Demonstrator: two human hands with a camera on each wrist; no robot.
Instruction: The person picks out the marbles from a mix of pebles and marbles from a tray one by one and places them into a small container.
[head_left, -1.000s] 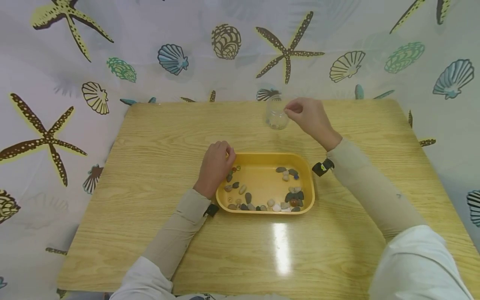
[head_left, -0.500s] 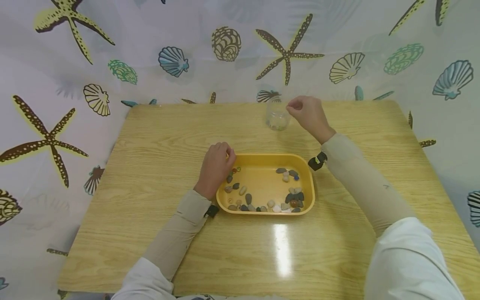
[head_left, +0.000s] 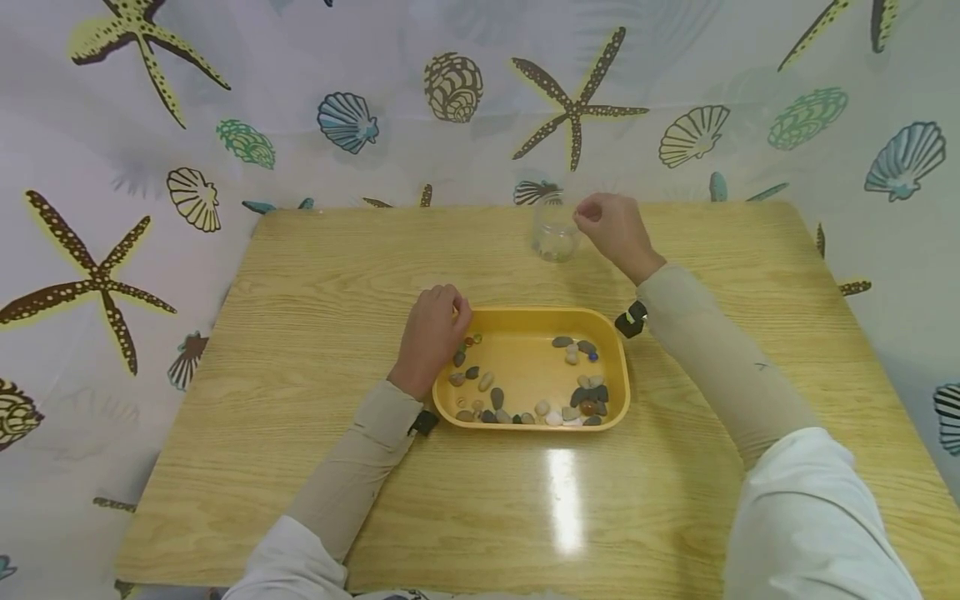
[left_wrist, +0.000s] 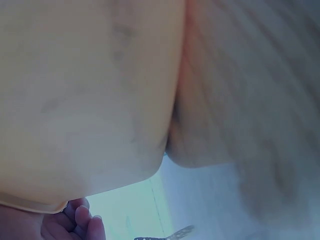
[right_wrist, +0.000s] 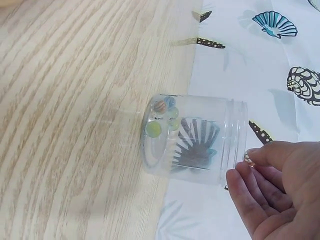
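My right hand [head_left: 617,233] is raised beside the mouth of a clear jar [head_left: 555,237] at the back of the table. Between thumb and fingertips it pinches a small clear marble [right_wrist: 248,158], right by the jar's rim in the right wrist view. Several marbles [right_wrist: 153,129] lie on the jar's bottom. My left hand [head_left: 431,333] grips the back left corner of a yellow tray [head_left: 525,314], with curled fingers showing beside the rim in the left wrist view. Inside the tray lie several pebbles [head_left: 497,397], a blue marble [head_left: 592,356] and a few other marbles.
The wooden table [head_left: 315,333] carries the tray in its middle, with the jar behind it toward the right. A curtain [head_left: 480,150] printed with shells and starfish hangs along the table's back and sides.
My right hand has shifted slightly to the right by the jar's mouth, and its forearm has drawn in to the left. The left hand and tray stay in place.
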